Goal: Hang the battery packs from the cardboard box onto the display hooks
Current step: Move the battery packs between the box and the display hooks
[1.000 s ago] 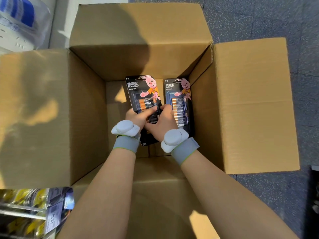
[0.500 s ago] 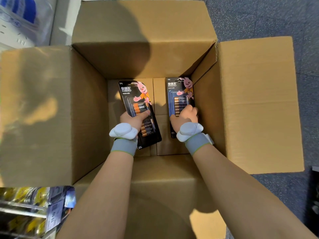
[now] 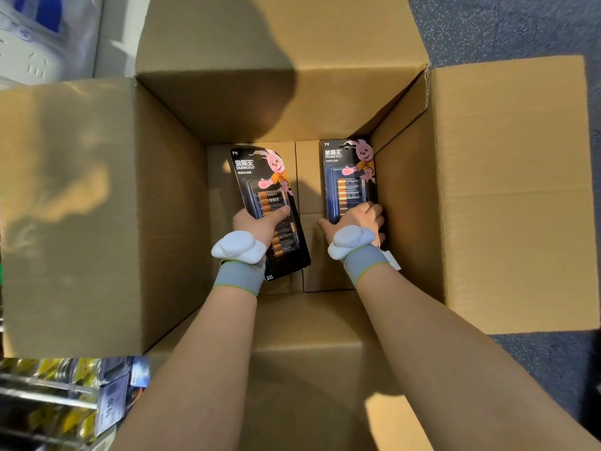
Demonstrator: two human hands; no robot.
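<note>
Inside an open brown cardboard box [image 3: 487,190], the left hand [image 3: 257,222] gripped a black carded battery pack [image 3: 270,203], thumb across its front. The right hand [image 3: 357,219] curled around a second identical pack [image 3: 349,177] beside the box's right wall.

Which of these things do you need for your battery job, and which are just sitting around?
For the job:
left battery pack, held by the left hand
right battery pack, gripped by the right hand
cardboard box

Just lying about:
price tag on the shelf
white packaging
blue carpet
</note>
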